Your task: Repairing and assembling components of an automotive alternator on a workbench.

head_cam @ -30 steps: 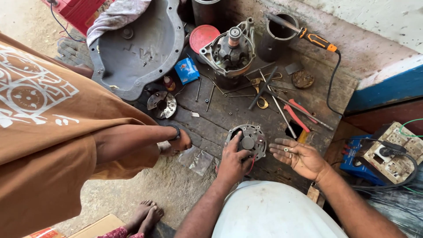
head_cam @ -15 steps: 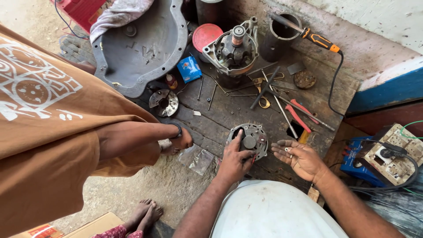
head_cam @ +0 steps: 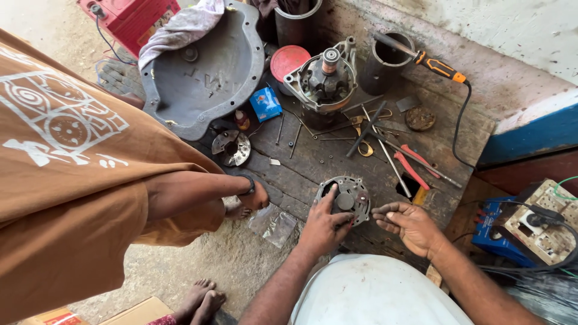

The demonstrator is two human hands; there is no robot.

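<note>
Metal motor cover (head_cam: 344, 200), round and slotted, lies near the front edge of a worn wooden table (head_cam: 301, 174). Beside the table stands another person in a brown shirt (head_cam: 66, 180), one hand resting on the table's edge. Farther back sit a large grey dish-shaped casing (head_cam: 198, 72) and a motor body (head_cam: 322, 78). Loose rods and red pliers (head_cam: 415, 165) lie scattered between. The left hand (head_cam: 322, 225) rests on the cover, fingers spread over it. The right hand (head_cam: 409, 222) hovers just beside it, fingers loosely curled, grasping nothing visible.

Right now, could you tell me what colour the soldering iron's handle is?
The soldering iron handle is orange with black; the head view shows it.
</note>
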